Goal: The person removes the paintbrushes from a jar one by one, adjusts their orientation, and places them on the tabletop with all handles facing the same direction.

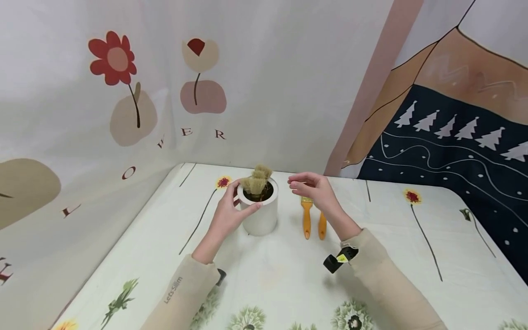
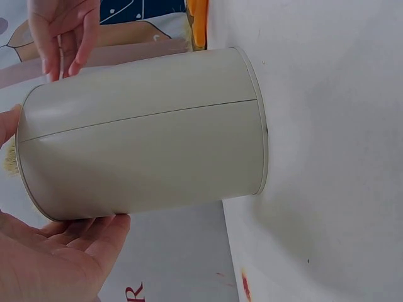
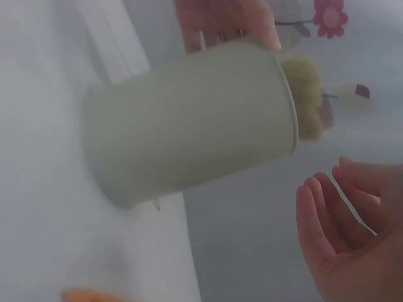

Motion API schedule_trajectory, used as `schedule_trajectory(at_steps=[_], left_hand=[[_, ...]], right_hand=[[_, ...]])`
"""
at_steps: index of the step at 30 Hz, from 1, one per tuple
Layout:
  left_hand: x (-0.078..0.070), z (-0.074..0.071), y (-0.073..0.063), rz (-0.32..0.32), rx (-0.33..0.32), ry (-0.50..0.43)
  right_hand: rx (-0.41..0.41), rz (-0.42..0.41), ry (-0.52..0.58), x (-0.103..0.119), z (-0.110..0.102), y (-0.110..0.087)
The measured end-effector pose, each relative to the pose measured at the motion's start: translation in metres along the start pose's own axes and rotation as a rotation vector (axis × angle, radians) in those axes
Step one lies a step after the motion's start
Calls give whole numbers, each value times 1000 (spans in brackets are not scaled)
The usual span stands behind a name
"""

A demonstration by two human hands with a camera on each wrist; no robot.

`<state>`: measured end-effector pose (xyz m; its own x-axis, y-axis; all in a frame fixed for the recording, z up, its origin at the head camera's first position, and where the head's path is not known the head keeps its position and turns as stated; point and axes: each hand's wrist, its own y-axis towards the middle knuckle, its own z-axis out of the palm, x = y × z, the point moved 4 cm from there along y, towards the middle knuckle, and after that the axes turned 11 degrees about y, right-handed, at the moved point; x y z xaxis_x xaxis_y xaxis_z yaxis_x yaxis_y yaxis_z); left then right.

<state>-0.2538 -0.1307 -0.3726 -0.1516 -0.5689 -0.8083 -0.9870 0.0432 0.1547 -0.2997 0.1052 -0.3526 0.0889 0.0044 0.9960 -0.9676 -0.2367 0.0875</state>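
A white cylindrical container (image 1: 261,221) stands upright on the table. My left hand (image 1: 228,211) grips it near the rim, with the thumb on the near side and the fingers around the left; the left wrist view also shows those fingers (image 2: 108,242) against its wall. Pale brush bristles (image 1: 256,183) poke up out of the opening, while the handles below are hidden inside. To the right, my right hand (image 1: 315,189) hovers with nothing in it, its fingers loosely bent. Under that hand lie two paintbrushes with orange handles, one on the left (image 1: 307,220) and one on the right (image 1: 322,227).
A white cloth printed with flowers covers the table (image 1: 272,279). Behind it hangs a pale curtain (image 1: 280,91) with flower prints and letters. A dark blue cloth with white trees (image 1: 445,146) hangs at the right.
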Motion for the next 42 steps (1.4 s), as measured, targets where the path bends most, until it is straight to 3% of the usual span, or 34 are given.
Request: schedule_trajectory(at_steps=[10,21,31,42], left_hand=[[0,0,0,12,-3,-3],[1,0,1,10,6,3],[0,-1,0,33,9,0],[2,-2,2,9,26,13]], right_hand=[[92,-82,28,15,31,-2],[144,-162,-121,22,59,2],[99,-193,-271,27,76,5],[32,-233,-127,33,68,7]])
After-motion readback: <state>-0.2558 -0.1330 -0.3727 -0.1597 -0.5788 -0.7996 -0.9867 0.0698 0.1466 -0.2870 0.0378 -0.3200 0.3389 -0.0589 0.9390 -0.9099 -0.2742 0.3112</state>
